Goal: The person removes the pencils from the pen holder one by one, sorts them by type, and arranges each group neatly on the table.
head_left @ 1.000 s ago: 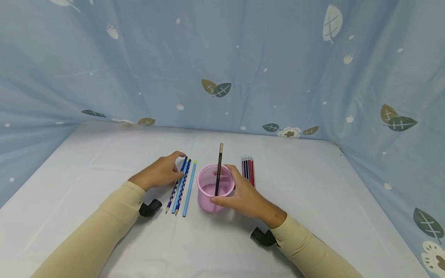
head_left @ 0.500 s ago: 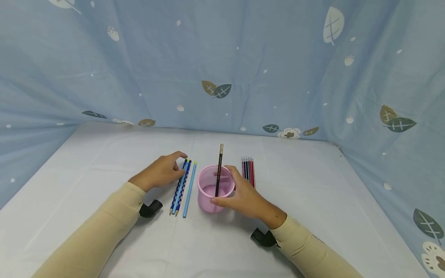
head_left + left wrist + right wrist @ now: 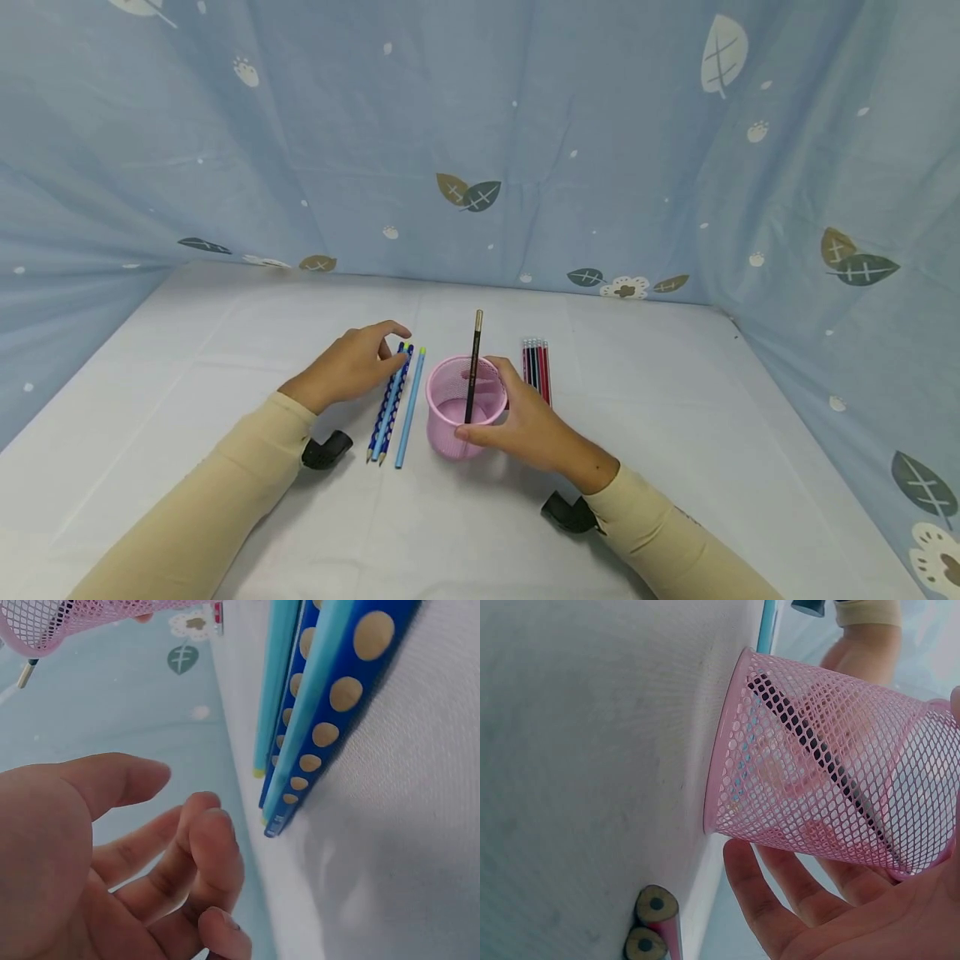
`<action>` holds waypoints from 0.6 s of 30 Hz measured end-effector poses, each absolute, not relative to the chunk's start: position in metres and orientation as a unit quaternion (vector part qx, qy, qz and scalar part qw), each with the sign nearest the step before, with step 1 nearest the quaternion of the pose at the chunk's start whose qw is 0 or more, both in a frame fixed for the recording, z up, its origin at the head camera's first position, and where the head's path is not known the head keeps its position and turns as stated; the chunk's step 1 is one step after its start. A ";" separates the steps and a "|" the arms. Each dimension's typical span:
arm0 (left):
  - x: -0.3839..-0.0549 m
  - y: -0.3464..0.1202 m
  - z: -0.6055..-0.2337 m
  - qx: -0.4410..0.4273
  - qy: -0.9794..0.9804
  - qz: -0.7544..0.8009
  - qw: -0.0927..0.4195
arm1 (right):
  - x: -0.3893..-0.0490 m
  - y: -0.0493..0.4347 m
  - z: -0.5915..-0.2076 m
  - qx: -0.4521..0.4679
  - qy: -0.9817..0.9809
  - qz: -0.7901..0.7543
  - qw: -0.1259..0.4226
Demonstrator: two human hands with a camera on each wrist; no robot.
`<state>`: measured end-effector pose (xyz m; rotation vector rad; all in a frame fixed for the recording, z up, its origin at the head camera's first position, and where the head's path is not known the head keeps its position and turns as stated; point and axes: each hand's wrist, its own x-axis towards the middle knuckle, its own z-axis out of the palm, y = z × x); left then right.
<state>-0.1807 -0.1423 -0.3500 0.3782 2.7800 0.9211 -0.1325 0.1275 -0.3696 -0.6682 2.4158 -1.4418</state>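
In the head view my right hand (image 3: 532, 425) grips a pink mesh pen holder (image 3: 447, 437) at its side, thumb near the front rim. One black pencil (image 3: 474, 358) with a gold end leans inside it. My left hand (image 3: 348, 365) hovers by the far ends of several pencils, thumb and fingers apart with nothing between them. Two dark blue dotted pencils (image 3: 325, 735) lie close alongside a light blue pencil (image 3: 311, 705). Just to their right is another light blue pencil (image 3: 410, 408), a small gap away. The pen holder's base (image 3: 724, 750) faces the white tabletop in the right wrist view.
Right of the pen holder lies a row of red and black pencils (image 3: 536, 367), partly hidden behind my right hand. White cloth (image 3: 300, 533) covers the table. A blue leaf-patterned curtain (image 3: 360, 150) hangs behind its far edge. Each wrist carries a black mount (image 3: 567, 512).
The leftmost dotted pencil has shifted right, up against its neighbours. My left hand has moved slightly right and away from me. The right hand and pen holder stay put.
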 end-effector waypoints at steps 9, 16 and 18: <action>-0.177 -0.135 -0.344 0.130 0.937 0.321 0.035 | -0.132 0.128 -0.369 -0.232 0.827 -0.497 0.124; -0.174 -0.130 -0.344 0.131 0.934 0.331 -0.001 | -0.132 0.128 -0.371 -0.234 0.826 -0.498 0.123; -0.174 -0.130 -0.345 0.133 0.933 0.334 -0.008 | -0.133 0.128 -0.371 -0.235 0.826 -0.498 0.122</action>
